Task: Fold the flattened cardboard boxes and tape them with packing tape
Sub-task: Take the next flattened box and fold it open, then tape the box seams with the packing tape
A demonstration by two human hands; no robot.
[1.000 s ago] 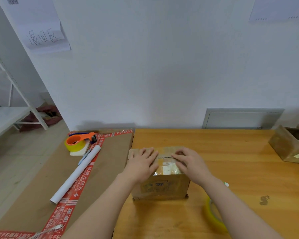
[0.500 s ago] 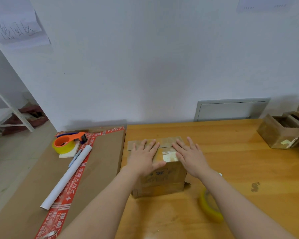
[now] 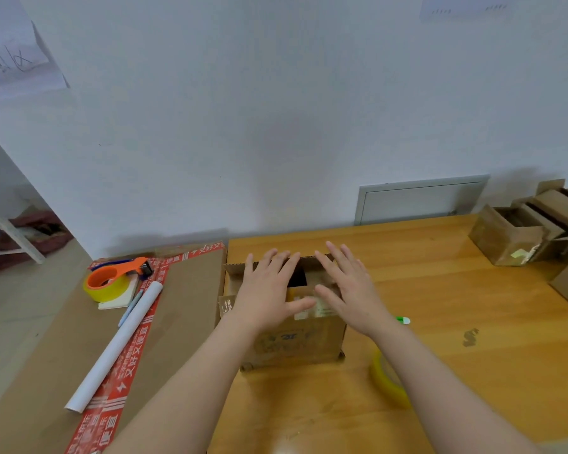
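A small brown cardboard box (image 3: 295, 342) stands on the wooden table (image 3: 440, 322) in front of me. My left hand (image 3: 269, 290) lies flat with straight fingers over the left top flap. My right hand (image 3: 348, 286) lies flat over the right flap. A dark gap shows between the flaps at the far side of the top. A yellow roll of packing tape (image 3: 386, 380) lies on the table near my right forearm, partly hidden by it. An orange tape dispenser (image 3: 112, 278) with yellow tape sits at the left.
A large flat cardboard sheet (image 3: 63, 355) with red printed tape lies left of the table, carrying a white paper roll (image 3: 115, 345) and a pen. Several folded boxes (image 3: 525, 234) stand at the far right. A green-capped item (image 3: 402, 320) lies by my right wrist.
The top flaps have parted, and a dark gap shows at the far side. Both hands have slid farther across the box top with fingers spread. The camera has shifted right.
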